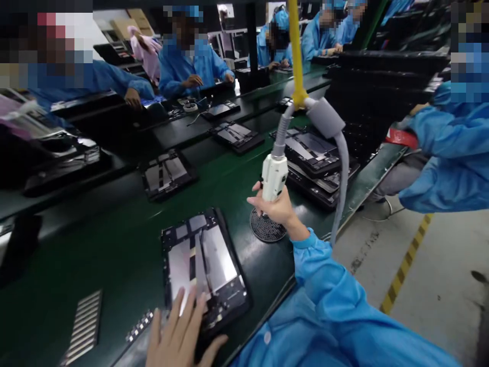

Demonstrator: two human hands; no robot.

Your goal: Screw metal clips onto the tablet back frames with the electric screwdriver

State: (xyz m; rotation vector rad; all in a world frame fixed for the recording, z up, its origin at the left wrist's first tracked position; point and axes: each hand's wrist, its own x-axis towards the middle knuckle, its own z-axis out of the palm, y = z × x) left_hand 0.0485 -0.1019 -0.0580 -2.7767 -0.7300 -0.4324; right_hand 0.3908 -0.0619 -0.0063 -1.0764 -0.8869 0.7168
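My right hand (pixel 277 204) is closed around a white electric screwdriver (pixel 274 176), which hangs from a yellow strap with a grey cable. Its tip points down over a round black tray (pixel 267 227) with a grid of small holes; whether it touches the tray cannot be made out. My left hand (pixel 179 331) lies with fingers spread at the lower edge of an opened tablet (pixel 202 255), whose silver batteries, dark ribbon cables and circuit board show. Left of that hand are a strip of small metal parts (pixel 139 326) and a ribbed metal strip (pixel 84 321).
Further opened tablets lie along the green bench, one at centre left (pixel 168 176) and one farther back (pixel 237 135). A stack of tablets (pixel 313 153) stands behind the screwdriver. Co-workers in blue sit across the bench and at right. The yellow strap (pixel 296 51) hangs overhead.
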